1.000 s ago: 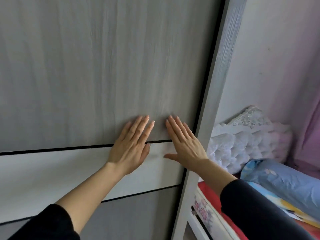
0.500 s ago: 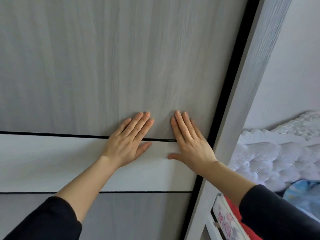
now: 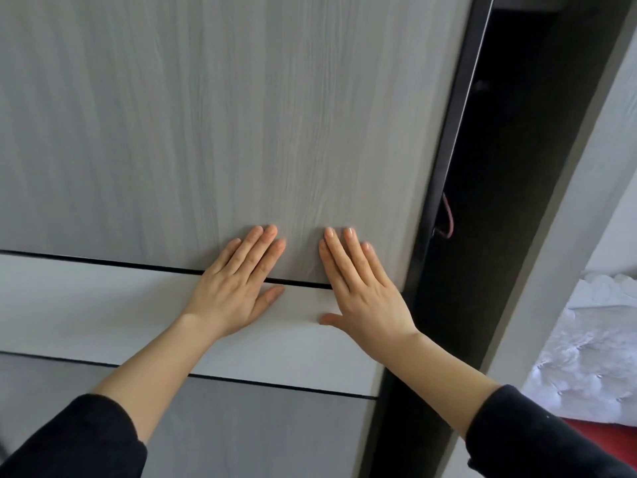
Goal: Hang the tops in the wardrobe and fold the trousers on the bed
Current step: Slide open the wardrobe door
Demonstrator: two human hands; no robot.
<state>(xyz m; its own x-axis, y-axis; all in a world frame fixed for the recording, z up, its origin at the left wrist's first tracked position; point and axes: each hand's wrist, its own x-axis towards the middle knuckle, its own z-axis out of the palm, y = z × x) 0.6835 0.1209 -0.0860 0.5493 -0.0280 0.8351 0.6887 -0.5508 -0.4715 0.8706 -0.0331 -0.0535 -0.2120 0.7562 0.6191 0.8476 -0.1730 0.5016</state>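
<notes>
The grey wood-grain sliding wardrobe door [image 3: 213,125] fills most of the view, with a pale band across it. My left hand [image 3: 238,288] and my right hand [image 3: 362,288] lie flat against the door side by side, fingers straight, pressing on it. To the right of the door's dark edge a black gap [image 3: 510,188] shows the wardrobe's inside. A thin red loop [image 3: 447,219] hangs just inside the gap. No tops or trousers are in view.
The wardrobe's grey side frame [image 3: 565,257] runs diagonally at the right. Beyond it are a white tufted headboard [image 3: 593,343] and a strip of red bedding [image 3: 599,439] at the lower right.
The door has slid to the left under both palms, and the thin dark line at its right edge has widened into a broad dark gap. My view has swung left, hiding most of the bed.
</notes>
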